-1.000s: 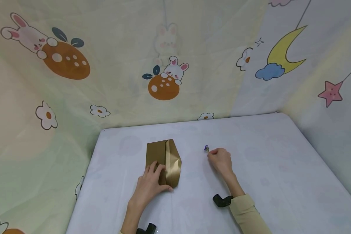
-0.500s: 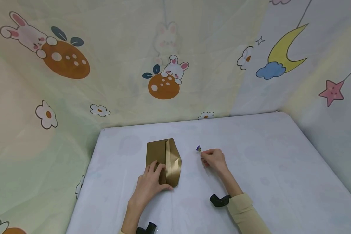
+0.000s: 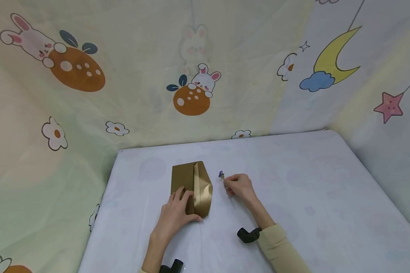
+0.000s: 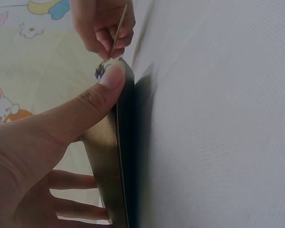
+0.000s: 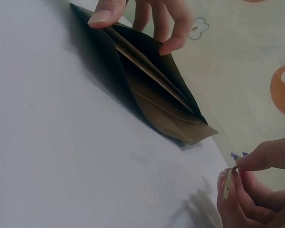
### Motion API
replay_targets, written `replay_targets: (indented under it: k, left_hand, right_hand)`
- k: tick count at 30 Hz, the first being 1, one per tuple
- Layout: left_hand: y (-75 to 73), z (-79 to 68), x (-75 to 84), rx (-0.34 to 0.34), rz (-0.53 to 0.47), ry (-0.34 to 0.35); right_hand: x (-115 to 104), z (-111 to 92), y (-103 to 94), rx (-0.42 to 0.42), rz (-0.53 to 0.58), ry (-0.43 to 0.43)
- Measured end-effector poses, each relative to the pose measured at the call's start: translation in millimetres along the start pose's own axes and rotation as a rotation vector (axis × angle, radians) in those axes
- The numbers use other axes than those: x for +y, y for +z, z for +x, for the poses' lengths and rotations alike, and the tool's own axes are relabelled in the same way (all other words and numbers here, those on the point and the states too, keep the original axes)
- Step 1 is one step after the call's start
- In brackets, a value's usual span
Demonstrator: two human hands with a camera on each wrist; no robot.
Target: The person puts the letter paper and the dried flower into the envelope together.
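Observation:
A gold envelope lies on the white-covered table, its flap spread toward the right. My left hand grips its near end, with fingers over the body and the thumb at the edge. In the right wrist view the mouth of the envelope gapes, showing an inner layer. My right hand pinches a small sprig of blue-purple flowers between thumb and fingertips, just right of the flap. The pale stem sticks out past the fingers in the left wrist view.
A white cloth covers the table. Behind it hangs a backdrop printed with rabbits, flowers and a moon. Black camera mounts sit at both wrists, the right mount close over the cloth.
My right hand has moved left with the flower sprig, closer to the envelope's flap. My left hand and the envelope have stayed in place.

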State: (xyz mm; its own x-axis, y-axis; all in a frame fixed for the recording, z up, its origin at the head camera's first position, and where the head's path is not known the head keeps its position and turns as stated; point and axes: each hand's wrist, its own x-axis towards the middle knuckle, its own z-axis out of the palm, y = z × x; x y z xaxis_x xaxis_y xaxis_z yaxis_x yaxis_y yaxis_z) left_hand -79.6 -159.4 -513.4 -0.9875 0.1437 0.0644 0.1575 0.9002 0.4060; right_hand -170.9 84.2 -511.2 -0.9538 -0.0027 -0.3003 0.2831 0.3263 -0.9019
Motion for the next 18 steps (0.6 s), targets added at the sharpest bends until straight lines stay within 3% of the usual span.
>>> replay_targets:
  k: [9,18]
  left_hand:
    - [-0.4,-0.2,-0.3,-0.010,-0.009,-0.008]
    - [-0.4,-0.5,-1.1,0.015,-0.018,0.014]
  right_hand:
    - [-11,-7,14.3,-0.073,0.083,0.017]
    - [-18,-6,27.4,-0.144,0.094,0.018]
